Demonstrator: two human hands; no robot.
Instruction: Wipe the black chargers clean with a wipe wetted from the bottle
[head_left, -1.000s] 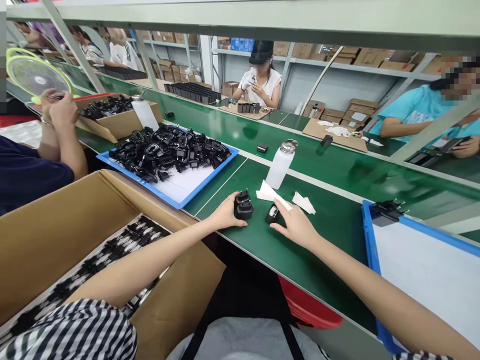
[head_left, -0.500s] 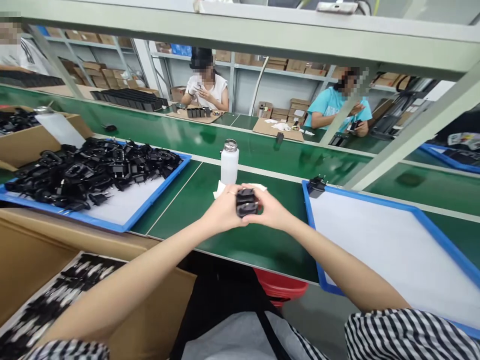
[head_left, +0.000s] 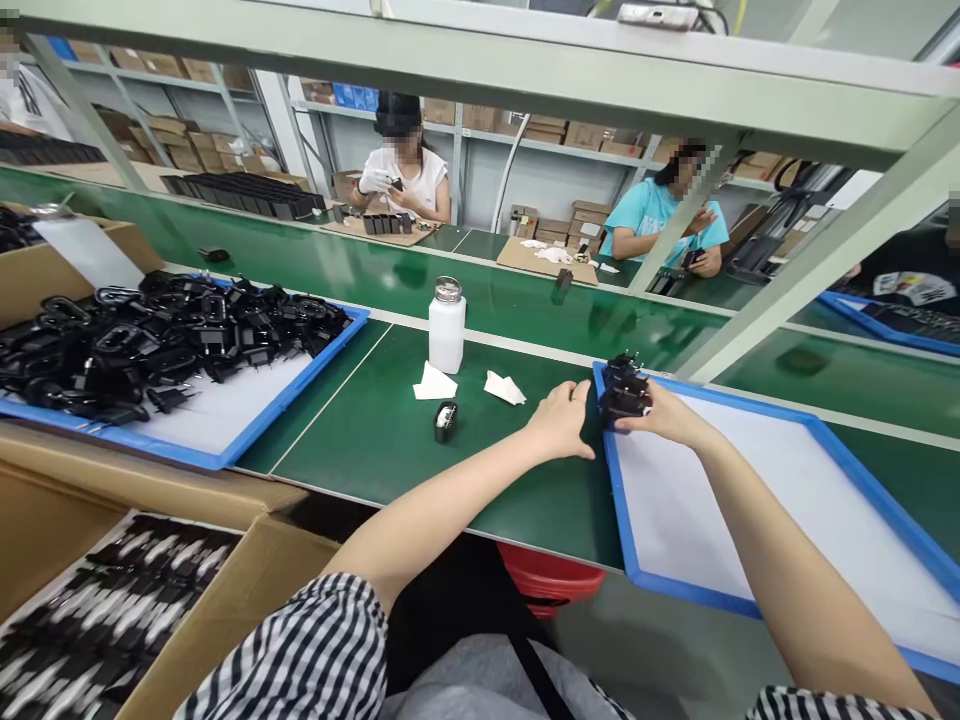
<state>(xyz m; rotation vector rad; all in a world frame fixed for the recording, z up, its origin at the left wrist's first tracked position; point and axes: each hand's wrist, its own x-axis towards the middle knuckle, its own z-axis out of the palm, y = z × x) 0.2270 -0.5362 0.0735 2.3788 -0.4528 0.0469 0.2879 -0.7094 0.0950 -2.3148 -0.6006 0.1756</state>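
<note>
My right hand (head_left: 670, 415) grips a black plug adapter (head_left: 625, 400) by its near side, over the left back corner of the blue-rimmed tray (head_left: 750, 470). Just behind it, partly hidden, is another black adapter (head_left: 619, 364) with its metal pins up. To the left, my left hand (head_left: 561, 420) hovers over the green bench with fingers apart and nothing in them. A small black piece (head_left: 445, 422) with something whitish inside stands on the bench, near two white paper scraps (head_left: 435, 383) and a white bottle (head_left: 447, 335) with a metal top.
At left, a second blue-rimmed tray (head_left: 292, 388) bears a heap of black plugs with cables (head_left: 172, 335). An open cardboard box (head_left: 225, 600) with rows of black parts sits below it. A slanted metal post (head_left: 795, 270) rises at right. Co-workers (head_left: 409, 180) sit across the bench.
My hands have parted and moved right from the bench middle. My right hand now has an adapter at the right tray's corner. The small black piece now shows on the bench.
</note>
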